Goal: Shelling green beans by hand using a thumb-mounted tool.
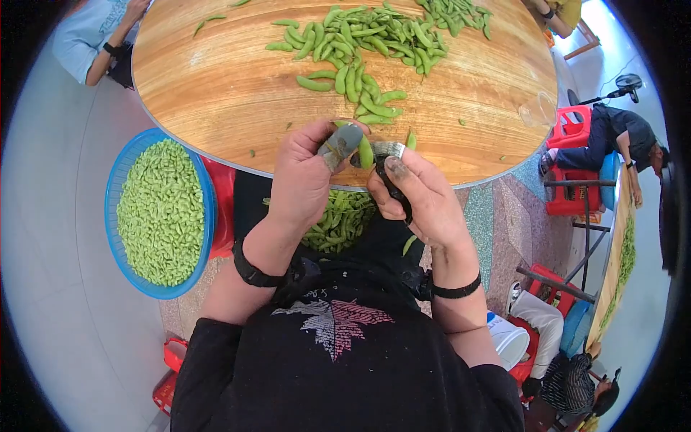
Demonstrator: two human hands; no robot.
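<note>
My left hand (302, 173) wears a grey thumb cover (341, 144) smeared with dirt, and pinches a green soybean pod (365, 153) over the table's near edge. Facing it, my right hand (432, 194) has its fingers curled round a dark, narrow tool (397, 186), whose kind I cannot make out. Whitish tape (390, 148) wraps a finger there. The tool's tip by the pod is partly hidden. Just beyond both hands, a trail of loose pods (372, 102) leads to a large pod heap (372, 35) on the round wooden table (216, 102).
A blue basket (110, 216) full of shelled beans (162, 216) stands at left. Pods and husks (343, 224) lie below the table edge, at my lap. A clear plastic cup (537, 110) rests at the table's right. People sit nearby at right; a white bucket (510, 343) is by my right elbow.
</note>
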